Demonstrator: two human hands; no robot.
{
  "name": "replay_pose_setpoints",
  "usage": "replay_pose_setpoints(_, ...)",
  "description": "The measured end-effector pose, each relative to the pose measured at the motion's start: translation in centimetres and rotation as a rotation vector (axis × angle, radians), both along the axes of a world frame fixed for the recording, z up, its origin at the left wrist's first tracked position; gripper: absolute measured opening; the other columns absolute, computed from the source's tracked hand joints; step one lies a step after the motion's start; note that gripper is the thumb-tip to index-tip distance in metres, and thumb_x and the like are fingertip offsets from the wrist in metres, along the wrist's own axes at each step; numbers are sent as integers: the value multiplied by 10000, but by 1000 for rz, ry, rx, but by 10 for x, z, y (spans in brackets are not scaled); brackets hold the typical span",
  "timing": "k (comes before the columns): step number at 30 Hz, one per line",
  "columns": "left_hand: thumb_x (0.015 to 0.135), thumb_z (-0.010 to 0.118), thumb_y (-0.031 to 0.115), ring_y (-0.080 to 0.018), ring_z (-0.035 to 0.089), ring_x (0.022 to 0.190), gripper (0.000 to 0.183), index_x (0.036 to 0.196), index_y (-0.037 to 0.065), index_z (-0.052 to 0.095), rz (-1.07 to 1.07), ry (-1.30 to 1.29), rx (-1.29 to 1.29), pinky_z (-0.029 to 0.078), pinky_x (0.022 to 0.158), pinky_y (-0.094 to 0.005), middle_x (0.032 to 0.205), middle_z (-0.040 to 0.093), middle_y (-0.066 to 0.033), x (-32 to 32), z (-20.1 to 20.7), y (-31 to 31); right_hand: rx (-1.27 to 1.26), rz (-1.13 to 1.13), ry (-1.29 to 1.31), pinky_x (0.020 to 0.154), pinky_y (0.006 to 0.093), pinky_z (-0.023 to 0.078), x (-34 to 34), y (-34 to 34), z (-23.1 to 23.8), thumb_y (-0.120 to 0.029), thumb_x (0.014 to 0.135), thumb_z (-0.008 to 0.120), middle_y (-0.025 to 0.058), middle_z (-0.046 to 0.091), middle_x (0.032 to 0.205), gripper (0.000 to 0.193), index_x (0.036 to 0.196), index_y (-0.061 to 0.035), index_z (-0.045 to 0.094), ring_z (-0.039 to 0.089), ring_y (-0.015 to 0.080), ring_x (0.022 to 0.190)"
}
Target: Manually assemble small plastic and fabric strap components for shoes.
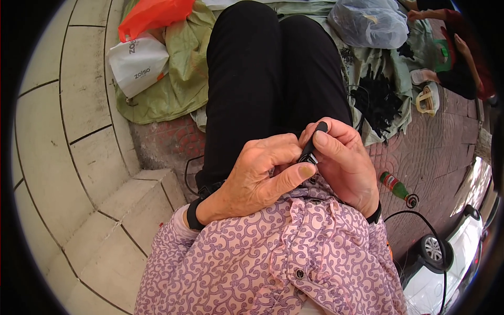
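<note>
Above my lap, my left hand (268,170) and my right hand (344,163) meet around a small black strip (316,137). Its rounded upper end sticks up between my right thumb and fingers, which pinch it. Lower down, a narrow pale or metallic edge shows beside my left thumb, where my left fingers close on the strip. The rest of it is hidden by my fingers, and I cannot tell its exact kind. Each wrist wears a black band. On a pale green sheet to the right lies a heap of similar-looking black pieces (375,102).
A red plastic bag (155,16) and a white bag (137,67) rest on green sacking (189,68) at far left. A bluish clear bag (369,23) is at far right, near another person (462,52). A green bottle (395,185), black cable (420,216) and white car (446,262) are right; tiled steps (121,199) left.
</note>
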State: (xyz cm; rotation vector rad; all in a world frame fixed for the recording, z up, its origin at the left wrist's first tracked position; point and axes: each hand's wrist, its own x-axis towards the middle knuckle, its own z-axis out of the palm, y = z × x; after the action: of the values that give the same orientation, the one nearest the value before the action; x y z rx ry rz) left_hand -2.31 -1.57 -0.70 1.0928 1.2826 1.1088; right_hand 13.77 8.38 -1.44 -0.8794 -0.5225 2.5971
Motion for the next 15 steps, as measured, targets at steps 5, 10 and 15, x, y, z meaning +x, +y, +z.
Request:
replay_pose_setpoints(5,925,654,265,-121,538,626,308,874,-34,708,-14,58,20,384,549,-270,732,606,-62,1,6,3,99,-37,-66,631,203,464,-1,-1,5,-95,922,676,8,644,770,68,902,-34,653,580,63,678)
replay_pose_setpoints(10,857,729,130,-87,386,546,280,677,-16,571,141,20,63,268,474,-275,626,424,-14,2,-1,-1,143,-33,-122,589,187,413,-3,-2,8,-106,913,694,-15,619,727,105,849,-37,648,521,30,636)
replay_pose_setpoints(15,794,707,40,-75,385,540,132,695,-20,643,179,-12,28,256,474,-273,601,430,-9,4,7,2,101,-47,-95,578,188,371,-4,-4,9,-113,909,701,-29,593,718,122,831,-39,644,477,21,634)
